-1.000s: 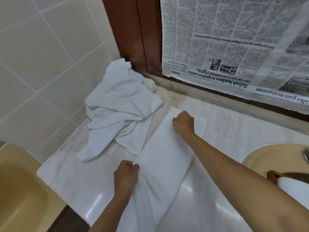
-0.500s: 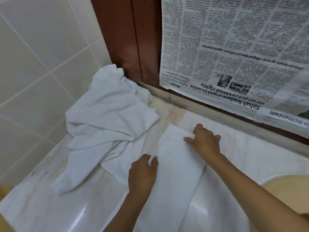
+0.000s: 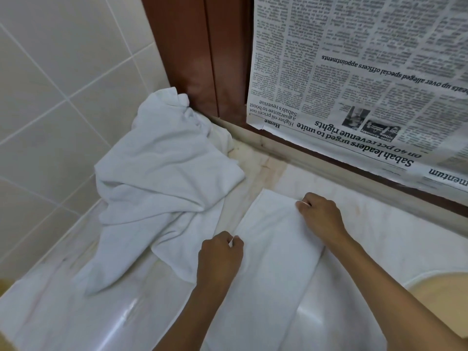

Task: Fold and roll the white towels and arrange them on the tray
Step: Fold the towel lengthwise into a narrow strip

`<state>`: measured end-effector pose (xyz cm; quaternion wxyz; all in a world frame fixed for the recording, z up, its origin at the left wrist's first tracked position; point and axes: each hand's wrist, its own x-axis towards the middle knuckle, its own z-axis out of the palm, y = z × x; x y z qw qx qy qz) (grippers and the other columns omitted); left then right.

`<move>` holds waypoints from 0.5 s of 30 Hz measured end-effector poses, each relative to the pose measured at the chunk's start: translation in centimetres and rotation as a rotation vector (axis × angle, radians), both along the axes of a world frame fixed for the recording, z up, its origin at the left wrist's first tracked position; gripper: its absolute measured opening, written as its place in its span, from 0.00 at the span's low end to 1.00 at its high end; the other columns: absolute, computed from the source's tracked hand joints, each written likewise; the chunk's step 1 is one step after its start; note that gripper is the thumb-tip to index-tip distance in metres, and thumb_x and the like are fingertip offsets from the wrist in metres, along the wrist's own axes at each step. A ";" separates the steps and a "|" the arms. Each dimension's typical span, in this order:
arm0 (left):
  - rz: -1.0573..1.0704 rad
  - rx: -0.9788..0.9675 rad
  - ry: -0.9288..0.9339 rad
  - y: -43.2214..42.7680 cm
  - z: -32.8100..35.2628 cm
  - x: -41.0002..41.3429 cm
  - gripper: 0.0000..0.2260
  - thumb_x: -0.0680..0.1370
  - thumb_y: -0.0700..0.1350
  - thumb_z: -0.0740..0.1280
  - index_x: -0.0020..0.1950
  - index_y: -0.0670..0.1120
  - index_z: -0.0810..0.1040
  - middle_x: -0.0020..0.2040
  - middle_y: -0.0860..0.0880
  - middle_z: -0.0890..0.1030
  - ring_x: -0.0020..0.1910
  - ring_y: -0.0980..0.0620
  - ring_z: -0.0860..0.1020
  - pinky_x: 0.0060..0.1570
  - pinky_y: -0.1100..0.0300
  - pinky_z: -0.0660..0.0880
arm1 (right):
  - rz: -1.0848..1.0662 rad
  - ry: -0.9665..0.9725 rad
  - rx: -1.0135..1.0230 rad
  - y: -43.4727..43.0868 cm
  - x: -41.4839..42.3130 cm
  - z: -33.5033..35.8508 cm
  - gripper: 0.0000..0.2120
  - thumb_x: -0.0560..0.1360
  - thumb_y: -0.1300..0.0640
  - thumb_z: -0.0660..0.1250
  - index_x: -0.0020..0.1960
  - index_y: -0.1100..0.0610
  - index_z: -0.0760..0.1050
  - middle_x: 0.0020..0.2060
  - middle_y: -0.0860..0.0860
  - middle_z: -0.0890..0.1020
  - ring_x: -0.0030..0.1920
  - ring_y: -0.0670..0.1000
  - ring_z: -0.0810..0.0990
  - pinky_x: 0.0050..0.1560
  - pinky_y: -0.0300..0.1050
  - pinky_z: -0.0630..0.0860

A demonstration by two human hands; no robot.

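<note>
Currently looks mid-fold. Folded towel (image 3: 273, 249) flat on marble counter (image 3: 379, 236), long axis running from near edge toward far wall, leaning slightly right. Left hand (image 3: 219, 257) at the left long edge, roughly midway, fingers curled, pinching the hem. Right hand (image 3: 320, 216) closer to the far short end, knuckles up, fingers curled onto the cloth near its right side. Both forearms low, reaching forward. Crumpled towels (image 3: 162, 178) just beside, on the left. Tray out of view. Probably calls for rolling along the long axis.
</note>
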<state>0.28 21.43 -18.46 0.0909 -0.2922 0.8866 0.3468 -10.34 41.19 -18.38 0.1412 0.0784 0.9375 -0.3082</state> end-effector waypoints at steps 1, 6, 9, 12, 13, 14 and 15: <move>-0.001 -0.009 -0.006 0.0 0.0 0.0 0.16 0.80 0.49 0.62 0.41 0.38 0.78 0.32 0.46 0.77 0.28 0.54 0.70 0.26 0.68 0.64 | 0.026 0.001 0.041 -0.1 0.0 -0.1 0.17 0.81 0.54 0.60 0.35 0.54 0.62 0.33 0.50 0.72 0.41 0.57 0.72 0.40 0.47 0.63; -0.015 -0.051 -0.012 0.1 0.2 -0.2 0.17 0.80 0.49 0.61 0.35 0.41 0.71 0.28 0.50 0.71 0.26 0.55 0.68 0.26 0.66 0.62 | 0.091 0.048 0.158 -0.6 0.1 -0.6 0.11 0.82 0.52 0.57 0.43 0.57 0.67 0.38 0.51 0.75 0.46 0.60 0.76 0.44 0.47 0.67; -0.061 -0.098 -0.012 0.1 0.2 -0.2 0.17 0.80 0.50 0.60 0.36 0.42 0.70 0.30 0.50 0.73 0.29 0.53 0.71 0.30 0.61 0.65 | 0.108 0.079 0.236 -1.1 0.5 -0.6 0.07 0.81 0.54 0.57 0.49 0.57 0.68 0.43 0.53 0.78 0.50 0.60 0.77 0.51 0.50 0.67; -0.091 -0.128 -0.007 0.2 0.1 -0.2 0.16 0.80 0.51 0.59 0.36 0.44 0.69 0.31 0.50 0.72 0.32 0.51 0.72 0.34 0.60 0.66 | 0.069 0.198 0.347 -2.3 1.7 -0.5 0.10 0.78 0.55 0.62 0.57 0.58 0.71 0.50 0.55 0.78 0.56 0.60 0.74 0.54 0.54 0.67; -0.100 -0.136 -0.003 0.2 0.0 -0.2 0.15 0.80 0.51 0.59 0.37 0.44 0.69 0.32 0.50 0.72 0.33 0.50 0.74 0.35 0.60 0.67 | 0.066 0.294 0.369 -3.0 2.8 -0.6 0.13 0.76 0.54 0.64 0.59 0.58 0.73 0.54 0.57 0.77 0.57 0.61 0.73 0.55 0.56 0.68; -0.111 -0.145 0.004 0.2 -0.1 -0.2 0.15 0.80 0.52 0.59 0.38 0.44 0.70 0.32 0.50 0.72 0.34 0.49 0.74 0.36 0.59 0.68 | 0.091 0.397 0.342 -4.0 4.2 -0.7 0.16 0.75 0.52 0.64 0.59 0.59 0.75 0.56 0.58 0.77 0.58 0.62 0.73 0.56 0.58 0.70; -0.122 -0.154 0.010 0.2 -0.2 -0.3 0.14 0.81 0.52 0.59 0.40 0.45 0.70 0.33 0.50 0.73 0.36 0.47 0.75 0.37 0.59 0.68 | 0.168 0.466 0.274 -5.0 5.8 -0.7 0.19 0.75 0.50 0.61 0.60 0.60 0.76 0.59 0.59 0.77 0.60 0.62 0.74 0.57 0.58 0.72</move>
